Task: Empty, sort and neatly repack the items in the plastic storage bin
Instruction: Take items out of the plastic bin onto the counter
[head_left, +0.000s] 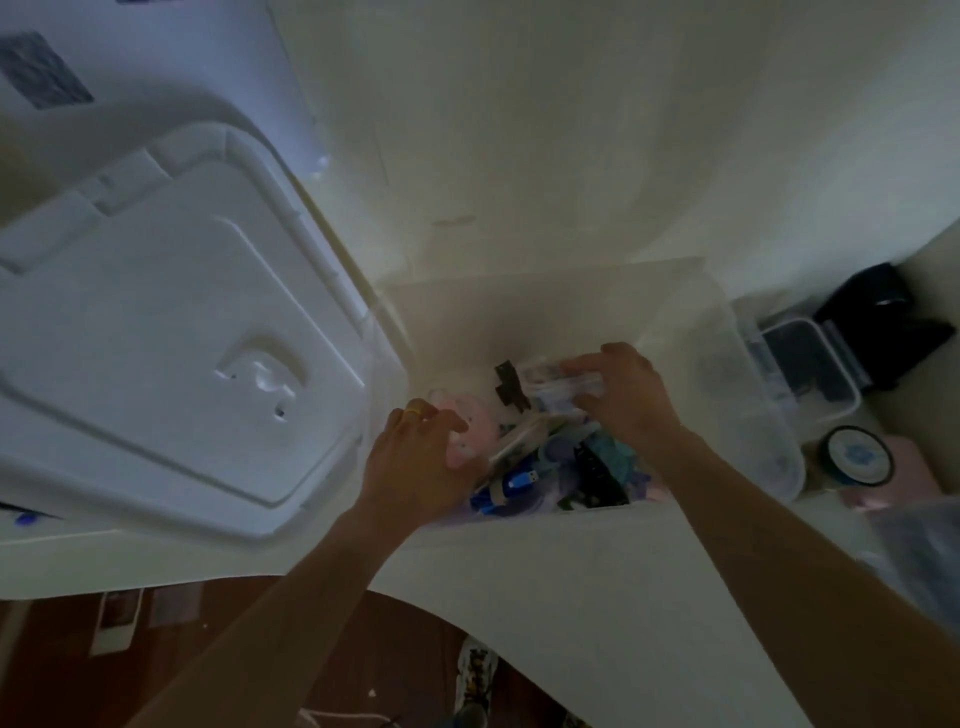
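Down in bin (737, 374), both hands (623, 395).

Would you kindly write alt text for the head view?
Both hands reach into a clear plastic bin of mixed small items; the right hand grips a clear packet, the left hand rests by a pink item. The white lid lies left.
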